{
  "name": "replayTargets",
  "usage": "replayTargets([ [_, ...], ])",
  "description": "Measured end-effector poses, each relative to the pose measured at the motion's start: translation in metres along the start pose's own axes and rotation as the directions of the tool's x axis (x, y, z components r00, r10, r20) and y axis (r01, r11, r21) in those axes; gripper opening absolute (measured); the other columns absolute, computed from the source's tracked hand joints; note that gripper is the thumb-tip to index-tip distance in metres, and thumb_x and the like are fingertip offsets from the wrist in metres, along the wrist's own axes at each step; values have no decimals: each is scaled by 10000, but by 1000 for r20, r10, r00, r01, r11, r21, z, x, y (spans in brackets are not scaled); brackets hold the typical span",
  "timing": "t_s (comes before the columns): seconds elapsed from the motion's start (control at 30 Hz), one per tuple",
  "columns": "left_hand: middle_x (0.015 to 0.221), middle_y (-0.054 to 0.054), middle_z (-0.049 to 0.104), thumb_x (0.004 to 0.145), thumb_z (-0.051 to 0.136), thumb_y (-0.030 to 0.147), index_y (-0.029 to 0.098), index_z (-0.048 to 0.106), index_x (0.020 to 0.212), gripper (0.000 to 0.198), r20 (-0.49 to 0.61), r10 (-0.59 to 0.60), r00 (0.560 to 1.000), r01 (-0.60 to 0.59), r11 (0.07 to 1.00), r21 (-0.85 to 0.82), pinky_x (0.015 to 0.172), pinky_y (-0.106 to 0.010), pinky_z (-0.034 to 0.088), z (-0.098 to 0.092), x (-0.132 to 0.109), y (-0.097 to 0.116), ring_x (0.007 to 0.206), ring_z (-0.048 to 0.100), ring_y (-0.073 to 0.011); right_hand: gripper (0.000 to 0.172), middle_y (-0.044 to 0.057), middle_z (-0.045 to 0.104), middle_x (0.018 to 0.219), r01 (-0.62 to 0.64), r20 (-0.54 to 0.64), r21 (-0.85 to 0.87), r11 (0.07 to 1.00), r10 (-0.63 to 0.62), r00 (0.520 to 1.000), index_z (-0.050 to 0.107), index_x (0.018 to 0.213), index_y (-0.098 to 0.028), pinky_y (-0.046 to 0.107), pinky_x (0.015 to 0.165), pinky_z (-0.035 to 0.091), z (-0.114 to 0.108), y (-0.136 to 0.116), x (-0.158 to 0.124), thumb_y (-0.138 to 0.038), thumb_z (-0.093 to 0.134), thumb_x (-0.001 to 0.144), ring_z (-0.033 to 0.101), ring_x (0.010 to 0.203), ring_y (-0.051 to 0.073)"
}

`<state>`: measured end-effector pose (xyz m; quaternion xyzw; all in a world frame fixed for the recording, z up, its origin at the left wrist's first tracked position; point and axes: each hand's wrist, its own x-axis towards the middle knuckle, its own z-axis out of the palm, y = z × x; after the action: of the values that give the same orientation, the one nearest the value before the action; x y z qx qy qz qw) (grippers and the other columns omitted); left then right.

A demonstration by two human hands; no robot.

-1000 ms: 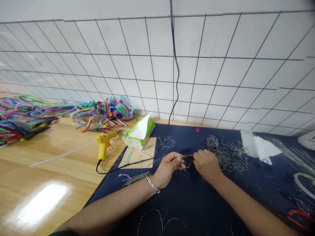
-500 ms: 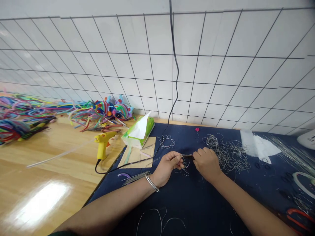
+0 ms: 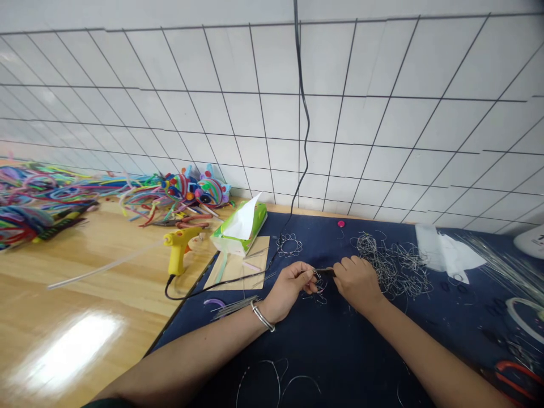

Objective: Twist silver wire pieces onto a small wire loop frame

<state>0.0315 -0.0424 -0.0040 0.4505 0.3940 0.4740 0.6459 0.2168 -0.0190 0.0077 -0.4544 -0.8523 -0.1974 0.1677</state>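
Observation:
My left hand [image 3: 294,283], with a silver bangle at the wrist, pinches a small piece of bent wire [image 3: 322,288] with thin loops hanging below the fingers. My right hand [image 3: 357,281] is closed in a fist around a dark tool that looks like pliers [image 3: 326,272]. Its narrow jaws point left and meet the wire at my left fingertips. The handles are hidden in my palm. A flower-shaped wire ring [image 3: 289,245] lies just behind my left hand. Beside my right hand is a tangled heap of bent wire pieces [image 3: 393,263].
On the left stand a yellow glue gun [image 3: 177,249], a green tissue pack [image 3: 240,226] and colourful pipe cleaners [image 3: 38,187]. Straight wires [image 3: 505,269] and red-handled scissors [image 3: 518,374] lie right. Loose wire curves [image 3: 278,377] rest in front. A black cord [image 3: 305,130] hangs along the tiled wall.
The tool's jaws and the wire loops have turned slightly at my left fingertips. Both hands stay in nearly the same place.

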Motion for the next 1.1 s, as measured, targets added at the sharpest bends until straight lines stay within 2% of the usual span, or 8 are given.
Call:
replayTargets([
  [0.43, 634, -25, 585, 771, 536, 321, 126, 558, 759, 197, -43, 56, 998, -52, 995, 81, 577, -225, 395, 3, -3, 4, 570, 542, -107, 155, 30, 480, 588, -3, 28, 53, 999, 1, 1000, 515, 604, -172, 276, 588, 213, 8, -1, -4, -229, 499, 747, 371, 619, 148],
  [0.87, 653, -27, 591, 768, 537, 309, 127, 554, 761, 183, -44, 56, 997, -52, 994, 97, 570, -221, 399, 3, -3, 3, 572, 544, -104, 158, 21, 498, 574, 0, 33, 51, 999, -2, 999, 513, 595, -174, 268, 565, 208, 9, 0, -4, -207, 493, 748, 393, 588, 139],
  [1.1, 638, -18, 588, 780, 520, 296, 133, 553, 771, 167, -42, 79, 996, -71, 983, 169, 567, -219, 405, 2, -2, 2, 573, 551, -104, 168, 23, 482, 583, -8, 32, 49, 999, 6, 999, 511, 601, -175, 278, 581, 205, 8, 0, -4, -207, 484, 764, 379, 607, 145],
])
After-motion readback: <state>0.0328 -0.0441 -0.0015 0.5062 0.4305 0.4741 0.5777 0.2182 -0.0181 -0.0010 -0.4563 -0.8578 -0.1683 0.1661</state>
